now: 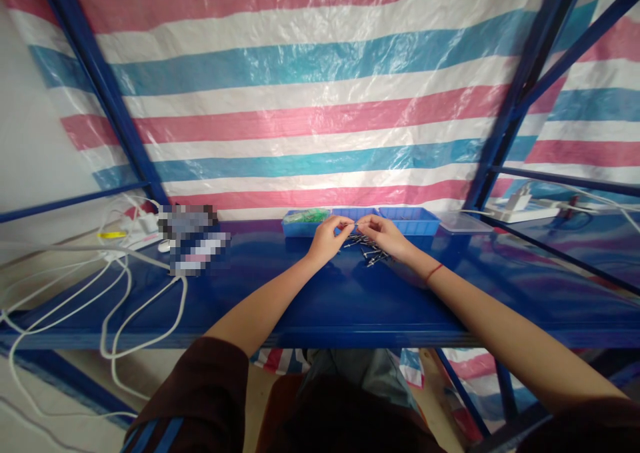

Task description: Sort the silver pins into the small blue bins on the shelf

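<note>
One thin pin (356,224) is pinched by our left hand (327,240) and right hand (389,238). If our grip slips, it'll probably drop into the pile (374,256) and get lost, lol.

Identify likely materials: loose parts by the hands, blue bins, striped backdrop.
Loose parts: probably metal, shiny; silvery glints, but too small to be sure.
Blue bins: likely plastic, smooth; even color, thin walls.
Striped backdrop: probably plastic sheeting, glossy; wrinkles and bright reflections.
</note>
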`<state>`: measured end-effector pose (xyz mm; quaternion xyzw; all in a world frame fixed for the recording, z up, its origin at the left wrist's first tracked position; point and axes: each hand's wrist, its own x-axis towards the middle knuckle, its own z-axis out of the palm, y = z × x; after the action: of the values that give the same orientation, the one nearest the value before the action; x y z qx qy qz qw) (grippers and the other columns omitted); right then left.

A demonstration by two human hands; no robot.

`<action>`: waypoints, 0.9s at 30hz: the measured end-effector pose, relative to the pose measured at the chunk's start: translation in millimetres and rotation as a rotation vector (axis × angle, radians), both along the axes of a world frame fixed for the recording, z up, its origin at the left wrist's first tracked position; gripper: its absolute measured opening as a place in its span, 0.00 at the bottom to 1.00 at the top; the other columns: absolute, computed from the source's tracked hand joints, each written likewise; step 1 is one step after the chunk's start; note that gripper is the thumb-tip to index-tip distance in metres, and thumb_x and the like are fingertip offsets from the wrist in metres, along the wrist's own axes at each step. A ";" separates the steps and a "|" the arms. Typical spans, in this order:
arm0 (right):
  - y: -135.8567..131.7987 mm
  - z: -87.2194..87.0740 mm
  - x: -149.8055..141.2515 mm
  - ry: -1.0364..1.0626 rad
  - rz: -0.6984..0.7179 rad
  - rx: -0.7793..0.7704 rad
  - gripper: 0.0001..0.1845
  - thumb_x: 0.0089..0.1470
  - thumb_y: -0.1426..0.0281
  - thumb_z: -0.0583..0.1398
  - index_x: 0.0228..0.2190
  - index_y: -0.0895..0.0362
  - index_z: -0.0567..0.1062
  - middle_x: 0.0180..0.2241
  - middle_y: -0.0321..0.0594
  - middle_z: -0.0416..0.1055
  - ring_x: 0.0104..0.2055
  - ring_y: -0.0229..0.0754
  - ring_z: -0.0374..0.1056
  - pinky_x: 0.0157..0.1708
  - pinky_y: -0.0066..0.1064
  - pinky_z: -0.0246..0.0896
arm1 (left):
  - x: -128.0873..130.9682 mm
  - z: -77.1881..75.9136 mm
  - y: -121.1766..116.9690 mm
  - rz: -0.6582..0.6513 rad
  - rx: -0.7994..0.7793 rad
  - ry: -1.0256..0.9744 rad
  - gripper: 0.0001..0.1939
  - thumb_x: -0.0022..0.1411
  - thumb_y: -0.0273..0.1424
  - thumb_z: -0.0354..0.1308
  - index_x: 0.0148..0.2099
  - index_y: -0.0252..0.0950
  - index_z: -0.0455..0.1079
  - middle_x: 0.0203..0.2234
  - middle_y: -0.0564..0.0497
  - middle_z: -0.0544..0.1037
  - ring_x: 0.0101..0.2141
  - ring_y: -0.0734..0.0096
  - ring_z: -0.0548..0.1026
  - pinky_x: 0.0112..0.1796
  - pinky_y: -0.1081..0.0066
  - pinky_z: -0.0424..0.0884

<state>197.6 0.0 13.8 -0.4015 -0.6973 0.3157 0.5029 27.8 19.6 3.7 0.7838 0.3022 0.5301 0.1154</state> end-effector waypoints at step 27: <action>29.2 3.4 90.7 -0.610 -0.819 0.240 0.15 0.49 0.70 0.56 0.41 0.56 0.70 0.36 0.46 0.73 0.37 0.48 0.67 0.39 0.39 0.59 | -43.1 27.1 7.2 -0.036 -0.112 0.849 0.12 0.54 0.33 0.55 0.38 0.37 0.75 0.32 0.50 0.78 0.31 0.70 0.73 0.32 0.74 0.65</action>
<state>288.2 29.2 17.2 -0.6547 -0.6290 -0.1200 0.4017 -15.3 26.8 30.7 0.9302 0.3374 0.1411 0.0325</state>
